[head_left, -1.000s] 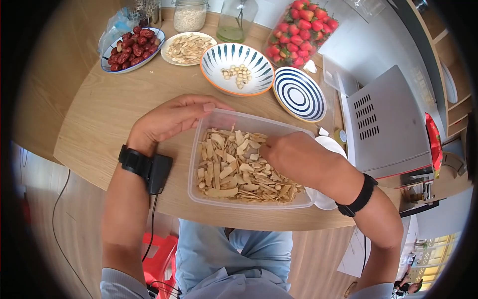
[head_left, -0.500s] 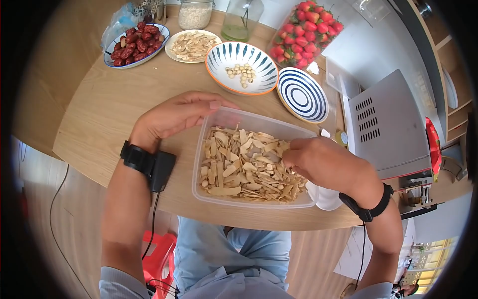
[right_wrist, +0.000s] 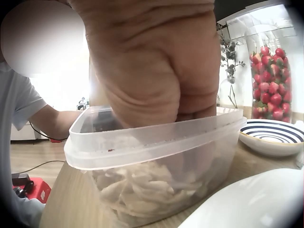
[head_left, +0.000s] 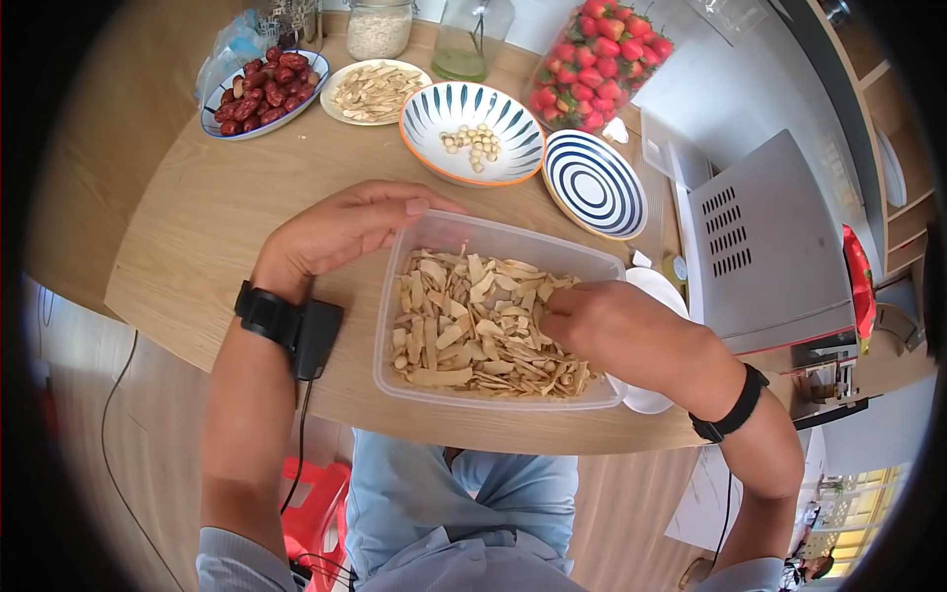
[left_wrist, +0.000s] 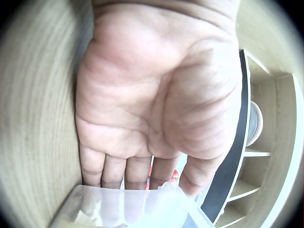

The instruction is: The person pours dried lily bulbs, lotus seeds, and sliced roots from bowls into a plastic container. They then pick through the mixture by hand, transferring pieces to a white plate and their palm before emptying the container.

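A clear plastic box [head_left: 382, 345] full of pale dried slices [head_left: 449, 335] sits at the table's front. My left hand [head_left: 340, 229] holds the box's far left corner; in the left wrist view the fingers of that hand [left_wrist: 156, 104] lie behind the wall and the thumb is at the rim. My right hand [head_left: 621, 321] reaches over the right side with curled fingers down among the slices. The right wrist view has the hand [right_wrist: 156, 71] inside the box [right_wrist: 156, 149], its fingertips hidden, so what they pinch cannot be made out.
Behind the box stand a bowl [head_left: 424, 123] with round pale pieces, a striped plate [head_left: 592, 185], a plate of slices [head_left: 375, 94], red dates [head_left: 261, 94], jars and a strawberry container [head_left: 597, 69]. A white dish [head_left: 651, 395] is at its right, near a grey appliance [head_left: 774, 247].
My right hand has moved right, then slightly back left, over the slices, its fingers staying low in the box. The left hand keeps its hold on the corner.
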